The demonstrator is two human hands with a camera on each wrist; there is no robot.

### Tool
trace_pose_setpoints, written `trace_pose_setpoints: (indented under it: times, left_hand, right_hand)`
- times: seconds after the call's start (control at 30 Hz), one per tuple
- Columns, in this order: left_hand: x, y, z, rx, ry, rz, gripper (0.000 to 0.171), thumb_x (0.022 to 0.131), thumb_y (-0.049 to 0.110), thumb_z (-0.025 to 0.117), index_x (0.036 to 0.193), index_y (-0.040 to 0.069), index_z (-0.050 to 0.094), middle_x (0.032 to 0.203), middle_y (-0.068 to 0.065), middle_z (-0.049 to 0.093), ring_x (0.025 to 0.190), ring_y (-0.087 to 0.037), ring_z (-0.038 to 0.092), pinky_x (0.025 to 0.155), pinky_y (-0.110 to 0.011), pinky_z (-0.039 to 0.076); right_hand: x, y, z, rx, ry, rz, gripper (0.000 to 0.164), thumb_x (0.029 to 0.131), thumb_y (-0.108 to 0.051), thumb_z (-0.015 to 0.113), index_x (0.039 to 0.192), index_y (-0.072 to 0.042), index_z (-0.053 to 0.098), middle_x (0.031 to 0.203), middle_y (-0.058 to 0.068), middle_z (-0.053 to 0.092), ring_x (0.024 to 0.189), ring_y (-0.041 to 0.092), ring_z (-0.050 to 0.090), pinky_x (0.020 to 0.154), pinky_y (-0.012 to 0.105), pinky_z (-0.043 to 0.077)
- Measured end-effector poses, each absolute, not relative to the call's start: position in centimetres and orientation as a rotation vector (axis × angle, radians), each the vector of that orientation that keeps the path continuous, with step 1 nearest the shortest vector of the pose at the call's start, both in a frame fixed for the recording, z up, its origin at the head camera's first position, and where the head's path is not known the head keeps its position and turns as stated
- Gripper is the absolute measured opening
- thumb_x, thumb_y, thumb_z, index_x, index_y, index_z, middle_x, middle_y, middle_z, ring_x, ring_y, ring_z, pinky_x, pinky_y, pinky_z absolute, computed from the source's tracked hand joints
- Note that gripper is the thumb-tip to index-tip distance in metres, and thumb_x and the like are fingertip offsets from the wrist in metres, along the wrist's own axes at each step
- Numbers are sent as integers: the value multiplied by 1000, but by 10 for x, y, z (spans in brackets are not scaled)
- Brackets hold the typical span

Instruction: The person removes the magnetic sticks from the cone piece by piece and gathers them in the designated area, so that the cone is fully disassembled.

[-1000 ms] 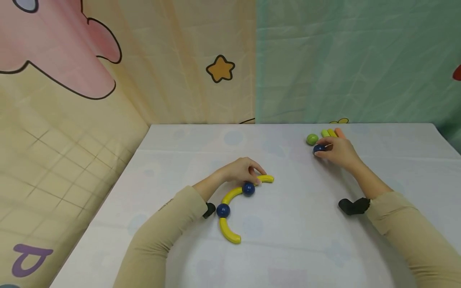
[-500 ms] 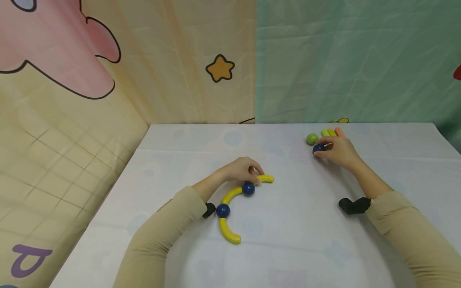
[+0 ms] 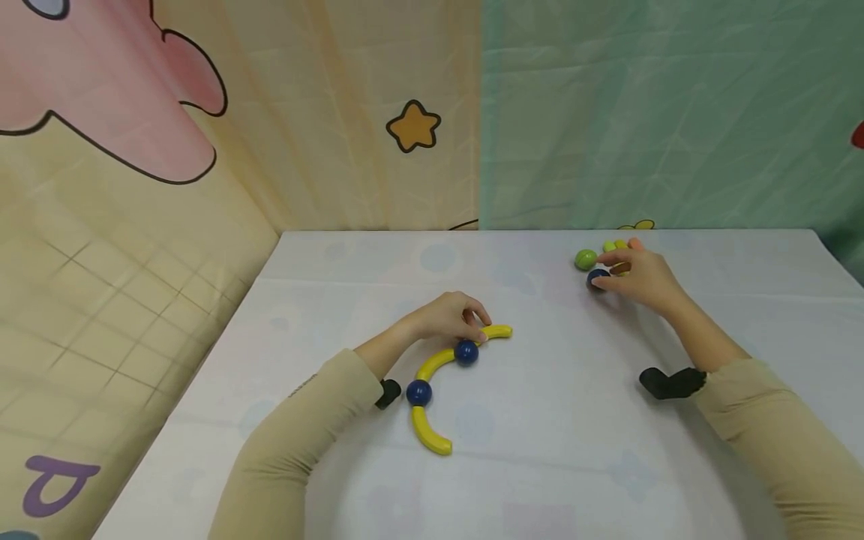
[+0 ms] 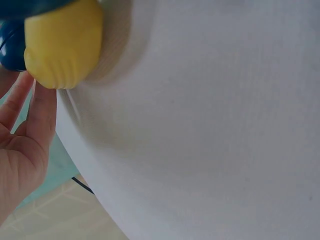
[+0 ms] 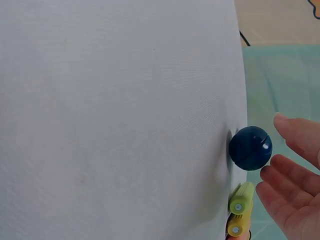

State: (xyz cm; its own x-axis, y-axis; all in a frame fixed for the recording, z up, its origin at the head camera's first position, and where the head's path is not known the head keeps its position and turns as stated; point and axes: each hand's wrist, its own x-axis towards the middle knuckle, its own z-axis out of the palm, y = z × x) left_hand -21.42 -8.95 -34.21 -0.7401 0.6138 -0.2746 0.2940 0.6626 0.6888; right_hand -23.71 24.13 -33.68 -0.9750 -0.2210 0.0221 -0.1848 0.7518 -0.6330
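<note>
In the head view a chain of yellow curved rods and blue balls lies on the table. It has a lower curved rod [image 3: 430, 433], a blue ball [image 3: 419, 392], a middle curved rod [image 3: 435, 363], a second blue ball [image 3: 466, 352] and an upper curved rod [image 3: 498, 331]. My left hand [image 3: 451, 316] pinches the upper rod by its end beside the ball, between thumb and index finger. At the back right, my right hand [image 3: 637, 277] has fingers and thumb spread around a separate blue ball [image 5: 251, 148]; the right wrist view shows a gap between them.
Beside the right hand sits a green ball [image 3: 586, 259]. Behind it lie a light green rod [image 5: 242, 199], a yellow rod [image 5: 239, 224] and an orange rod [image 3: 635, 244], close to the white table's [image 3: 378, 255] back edge. A printed curtain [image 3: 324, 112] hangs behind.
My right hand's fingers have spread away from the blue ball they pinched, and the hand has shifted slightly right. The left hand has stayed nearly in place on the upper rod.
</note>
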Motion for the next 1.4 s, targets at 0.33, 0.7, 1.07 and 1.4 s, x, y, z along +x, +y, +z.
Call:
trace_pose_setpoints:
  times: [0.33, 0.7, 1.07, 1.4]
  left_hand:
    - [-211, -103, -336, 653, 2325, 910, 29, 86, 19, 69, 112, 8, 64, 86, -4, 61, 69, -17, 58, 65, -22, 47]
    - [-198, -141, -339, 558, 2270, 986, 33, 84, 14, 70, 115, 5, 63, 84, -4, 60, 69, -14, 54, 65, -24, 49]
    - [-182, -152, -338, 631, 2257, 999, 31, 82, 11, 72, 112, 4, 64, 82, -2, 58, 67, -11, 53, 63, -22, 48]
    - [-182, -141, -343, 727, 2378, 917, 29, 80, 15, 74, 107, 7, 67, 79, 1, 58, 68, -10, 50, 63, -20, 41]
  right_hand:
    - [-233, 243, -329, -351, 2889, -1038, 49, 85, -25, 69, 123, 4, 55, 129, 32, 46, 111, 39, 52, 89, 52, 41]
    - [-221, 220, -325, -591, 2911, -1095, 39, 81, -15, 74, 112, 5, 63, 106, 20, 60, 97, 32, 57, 88, 35, 45]
    - [-213, 166, -339, -1018, 2707, -1036, 34, 80, -10, 74, 110, 1, 65, 107, 14, 65, 97, 27, 59, 82, 42, 49]
    - [-206, 124, -350, -1120, 2544, -1041, 30, 79, -8, 73, 108, -2, 67, 106, 8, 66, 95, 25, 59, 81, 42, 49]
